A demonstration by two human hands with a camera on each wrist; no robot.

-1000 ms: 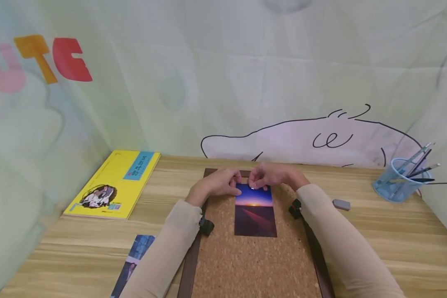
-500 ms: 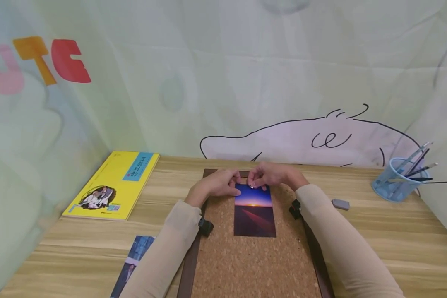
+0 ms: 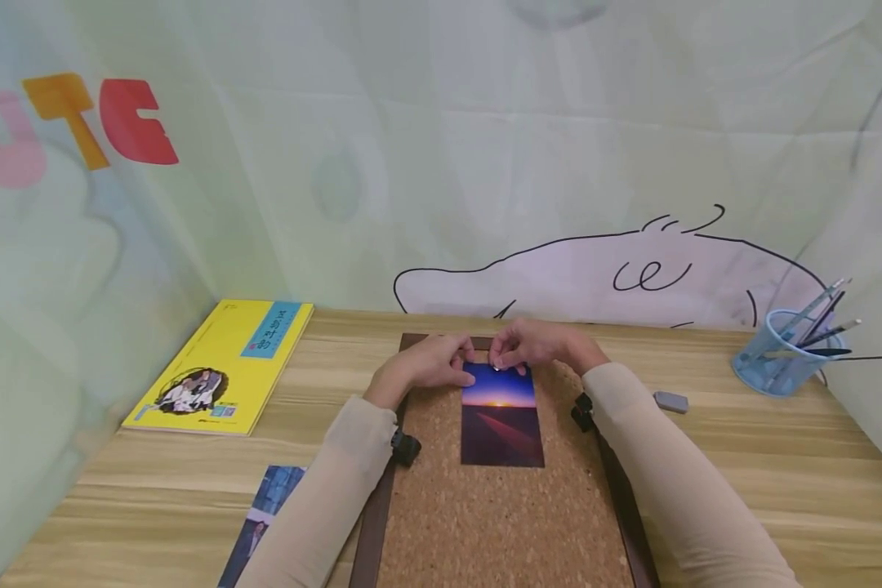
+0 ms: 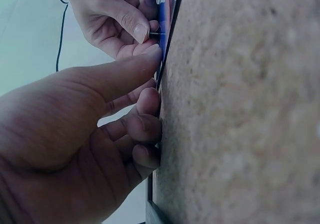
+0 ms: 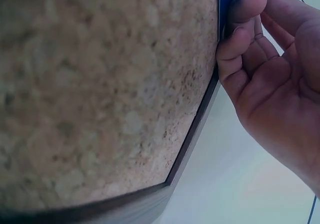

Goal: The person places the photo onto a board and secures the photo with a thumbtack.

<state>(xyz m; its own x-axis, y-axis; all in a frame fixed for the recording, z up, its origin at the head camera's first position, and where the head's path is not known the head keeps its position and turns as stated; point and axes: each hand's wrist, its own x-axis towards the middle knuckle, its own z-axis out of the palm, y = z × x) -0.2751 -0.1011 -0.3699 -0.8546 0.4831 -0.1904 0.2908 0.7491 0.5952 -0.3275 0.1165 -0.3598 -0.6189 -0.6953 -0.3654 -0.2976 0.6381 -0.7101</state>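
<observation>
A photo [image 3: 502,429] of a sunset lies on the cork board [image 3: 503,523], near its far end. My left hand [image 3: 435,361] rests at the photo's upper left corner, the thumb pressing on the print and the other fingertips touching the board beside it. At the top edge my right hand [image 3: 535,345] pinches a small push pin [image 4: 157,33] between thumb and index finger. In the left wrist view its thin shaft points at the photo. Whether the tip has entered the cork cannot be told. The right wrist view shows curled fingers [image 5: 234,48] against the photo's edge.
A dark frame [image 3: 371,514] borders the board on the wooden table. To the left lie a yellow book [image 3: 213,367] and another photo [image 3: 265,510], partly behind the left sleeve. A grey eraser [image 3: 671,402] and a blue mesh pen cup [image 3: 775,359] stand right. A printed curtain encloses the back.
Both hands stay at the top of the photo. The right fingertips and the pin shift very slightly toward the photo's top edge; the head view drifts a little.
</observation>
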